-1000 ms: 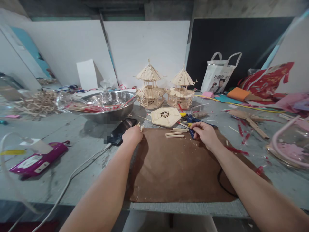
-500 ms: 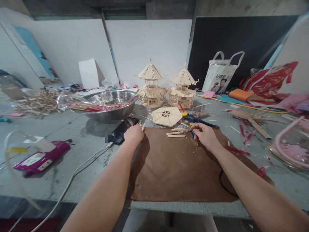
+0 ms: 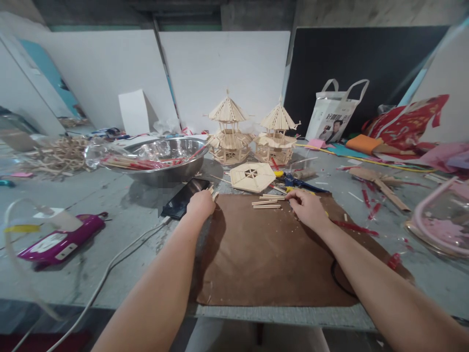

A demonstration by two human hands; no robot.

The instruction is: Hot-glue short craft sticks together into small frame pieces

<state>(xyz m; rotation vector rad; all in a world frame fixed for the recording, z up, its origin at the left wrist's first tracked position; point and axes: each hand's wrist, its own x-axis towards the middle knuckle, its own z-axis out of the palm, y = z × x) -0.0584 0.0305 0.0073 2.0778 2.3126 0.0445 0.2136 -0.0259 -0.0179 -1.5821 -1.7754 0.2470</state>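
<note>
My left hand (image 3: 201,205) is closed beside the black phone (image 3: 186,196), with short wooden sticks (image 3: 214,192) poking out past its fingertips. At the back of the brown mat (image 3: 256,254), my right hand (image 3: 307,208) pinches the right end of a small group of wooden sticks (image 3: 273,197). More loose sticks (image 3: 266,206) lie just in front of these. Behind them sits a flat hexagonal stick panel (image 3: 252,177) with a spoked opening in its middle. A blue and yellow tool (image 3: 306,184) lies just beyond my right hand, partly hidden.
Two stick-built pagodas (image 3: 229,132) stand at the back. A metal bowl (image 3: 183,166) holding plastic-wrapped sticks is to the left, near a purple power strip (image 3: 64,239). Red scraps (image 3: 374,211) and a clear pink-handled bag (image 3: 443,220) lie right.
My right hand has moved slightly left onto the stick ends, away from a blue piece beside its fingers. My left hand has barely moved and still holds its sticks.
</note>
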